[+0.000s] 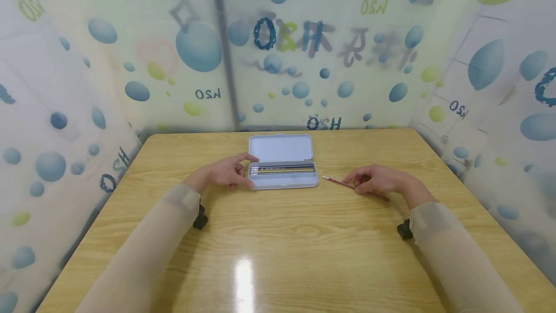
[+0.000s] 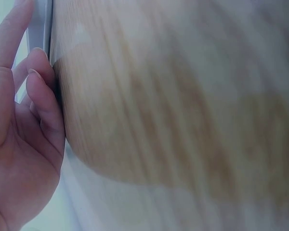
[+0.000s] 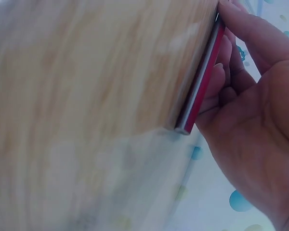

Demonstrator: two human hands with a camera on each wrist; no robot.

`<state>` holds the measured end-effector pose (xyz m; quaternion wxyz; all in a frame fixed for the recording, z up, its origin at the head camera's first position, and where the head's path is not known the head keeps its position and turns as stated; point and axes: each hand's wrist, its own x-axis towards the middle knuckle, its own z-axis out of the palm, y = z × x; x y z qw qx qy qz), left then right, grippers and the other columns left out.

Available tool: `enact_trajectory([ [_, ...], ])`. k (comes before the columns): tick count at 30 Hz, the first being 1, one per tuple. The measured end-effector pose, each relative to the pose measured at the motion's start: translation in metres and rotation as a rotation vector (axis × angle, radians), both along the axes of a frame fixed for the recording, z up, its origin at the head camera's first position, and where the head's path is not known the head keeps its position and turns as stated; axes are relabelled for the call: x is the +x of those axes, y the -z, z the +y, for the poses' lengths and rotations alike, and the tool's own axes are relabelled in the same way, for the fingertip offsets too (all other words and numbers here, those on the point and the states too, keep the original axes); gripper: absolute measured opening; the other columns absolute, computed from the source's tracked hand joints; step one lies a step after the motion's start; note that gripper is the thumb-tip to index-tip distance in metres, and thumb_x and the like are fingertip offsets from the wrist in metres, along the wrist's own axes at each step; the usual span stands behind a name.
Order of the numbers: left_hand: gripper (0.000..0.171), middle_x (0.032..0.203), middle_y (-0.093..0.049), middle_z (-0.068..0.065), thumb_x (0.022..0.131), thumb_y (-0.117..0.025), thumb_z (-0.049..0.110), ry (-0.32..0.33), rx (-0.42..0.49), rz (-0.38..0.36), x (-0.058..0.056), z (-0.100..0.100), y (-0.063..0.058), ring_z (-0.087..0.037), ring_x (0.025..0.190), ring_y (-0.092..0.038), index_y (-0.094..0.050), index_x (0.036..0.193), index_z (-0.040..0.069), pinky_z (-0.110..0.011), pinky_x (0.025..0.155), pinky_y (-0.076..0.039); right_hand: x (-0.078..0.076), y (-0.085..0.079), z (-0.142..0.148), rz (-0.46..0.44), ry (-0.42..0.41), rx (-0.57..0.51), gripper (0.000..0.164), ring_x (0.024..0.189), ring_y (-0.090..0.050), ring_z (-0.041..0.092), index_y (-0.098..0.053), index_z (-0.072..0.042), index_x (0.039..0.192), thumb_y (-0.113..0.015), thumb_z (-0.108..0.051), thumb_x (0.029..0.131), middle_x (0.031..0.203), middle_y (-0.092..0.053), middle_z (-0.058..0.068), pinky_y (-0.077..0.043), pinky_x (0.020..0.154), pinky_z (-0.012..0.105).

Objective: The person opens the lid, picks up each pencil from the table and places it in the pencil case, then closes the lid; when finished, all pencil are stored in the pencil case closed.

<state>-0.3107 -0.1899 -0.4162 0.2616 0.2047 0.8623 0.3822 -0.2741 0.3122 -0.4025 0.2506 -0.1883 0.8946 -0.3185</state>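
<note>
A pale blue-white pencil case (image 1: 272, 186) lies on the table with its lid (image 1: 281, 148) raised at the back. Several pencils (image 1: 284, 169), dark and yellow, lie side by side in its rear compartment. At the case's left end, my left hand (image 1: 226, 172) spans it, thumb at the front corner and index finger at the hinge side, other fingers curled. To the right of the case, my right hand (image 1: 380, 178) pinches a red pencil (image 1: 338, 182) between thumb and fingers. Its pale end points toward the case; its red and silver barrel shows close over the table in the right wrist view.
The wooden table (image 1: 295, 245) has light glare near its front. Patterned curtain walls (image 1: 278, 86) with blue and green spots enclose its back and sides. A dark wrist device sits at each cuff.
</note>
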Motion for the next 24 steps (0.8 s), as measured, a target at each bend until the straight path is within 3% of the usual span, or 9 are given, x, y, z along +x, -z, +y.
enact_trajectory([
  [9,0.088,0.079,-0.054,-0.001,0.095,-0.090,0.031,-0.005,0.005,0.011,0.0015,-0.0007,-0.0016,-0.015,0.058,-0.049,-0.039,0.166,0.025,-0.029,0.061,-0.049,-0.0046,-0.0004,-0.0001,0.053,-0.017,0.073,0.030,0.109,-0.058,0.021,-0.080,-0.029,0.133,-0.077,-0.028,0.103,0.120,-0.074,-0.001,-0.046,0.097,0.038],
  [17,0.088,0.080,-0.054,-0.002,0.095,-0.090,0.032,-0.006,0.013,0.004,0.0017,-0.0020,-0.0004,-0.015,0.058,-0.048,-0.039,0.166,0.024,-0.029,0.060,-0.047,-0.0023,-0.0022,-0.0034,0.090,-0.032,0.077,0.030,0.109,-0.059,0.019,-0.081,-0.027,0.132,-0.077,-0.028,0.103,0.125,-0.074,0.000,-0.047,0.097,0.036],
  [24,0.088,0.080,-0.054,-0.001,0.094,-0.091,0.031,-0.007,0.015,0.005,0.0022,-0.0003,-0.0005,-0.015,0.058,-0.049,-0.040,0.166,0.024,-0.029,0.060,-0.048,-0.0027,-0.0011,-0.0065,0.093,-0.039,0.058,0.029,0.096,-0.057,0.020,-0.082,-0.025,0.129,-0.075,-0.021,0.101,0.110,-0.073,0.001,-0.046,0.088,0.036],
])
